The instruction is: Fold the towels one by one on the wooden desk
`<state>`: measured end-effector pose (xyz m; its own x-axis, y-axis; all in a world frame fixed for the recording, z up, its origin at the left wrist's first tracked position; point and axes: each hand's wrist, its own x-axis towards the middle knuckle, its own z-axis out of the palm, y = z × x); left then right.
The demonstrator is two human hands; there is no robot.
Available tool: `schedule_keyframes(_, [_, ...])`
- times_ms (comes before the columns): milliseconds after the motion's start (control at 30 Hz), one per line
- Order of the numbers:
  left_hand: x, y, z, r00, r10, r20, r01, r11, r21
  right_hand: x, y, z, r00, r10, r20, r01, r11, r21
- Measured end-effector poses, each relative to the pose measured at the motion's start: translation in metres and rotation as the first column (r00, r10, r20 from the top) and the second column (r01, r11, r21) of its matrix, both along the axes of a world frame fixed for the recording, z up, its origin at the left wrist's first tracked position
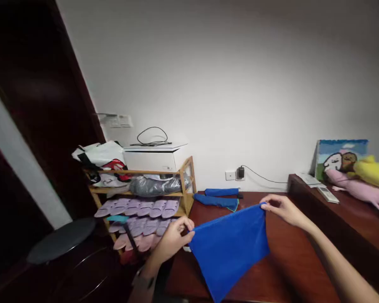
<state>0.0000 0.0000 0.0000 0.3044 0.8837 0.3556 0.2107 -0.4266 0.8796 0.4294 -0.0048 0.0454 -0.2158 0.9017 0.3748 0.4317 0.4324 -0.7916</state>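
A bright blue cloth (230, 248) hangs spread between my two hands, its top edge stretched and slanting up to the right. My left hand (174, 239) pinches the upper left corner, and a dark band shows on that wrist. At the upper right corner my right hand (282, 209) pinches the cloth between thumb and fingers. Below and behind the cloth is the reddish-brown table (290, 261). Two rolled or folded blue pieces, one (221, 192) behind the other (216, 201), lie at the table's back edge.
To the left stands a wooden rack (189, 185) with purple slippers, bags and a white box (151, 160). A round dark stool (63, 240) is farther left. On the raised right surface are plush toys (360, 191), a picture and a remote (327, 195).
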Motion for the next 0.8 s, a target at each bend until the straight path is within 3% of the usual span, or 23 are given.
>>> schedule_keyframes(167, [0.002,0.024,0.033,0.996,-0.088,0.004,0.088,0.996,-0.001,0.005,-0.013,-0.002,0.999,-0.030,0.018,0.029,0.998,0.053])
schedule_keyframes(300, [-0.001,0.006,0.057,0.988,-0.148,-0.047,0.149,0.988,0.032,0.011,-0.041,0.003,0.999,-0.024,0.026,0.020,0.992,0.127])
schedule_keyframes(433, [-0.002,-0.001,0.076,0.981,-0.116,-0.156,0.130,0.988,0.083,0.014,-0.059,0.005,0.996,-0.077,0.051,0.065,0.975,0.211])
schedule_keyframes(633, [0.010,0.023,0.089,0.954,-0.155,-0.256,0.179,0.981,0.072,0.018,-0.068,0.000,0.973,-0.217,0.080,0.178,0.923,0.340])
schedule_keyframes(800, [0.012,0.025,0.093,0.948,-0.162,-0.275,0.193,0.977,0.091,0.029,-0.087,0.000,0.965,-0.228,0.129,0.158,0.900,0.407])
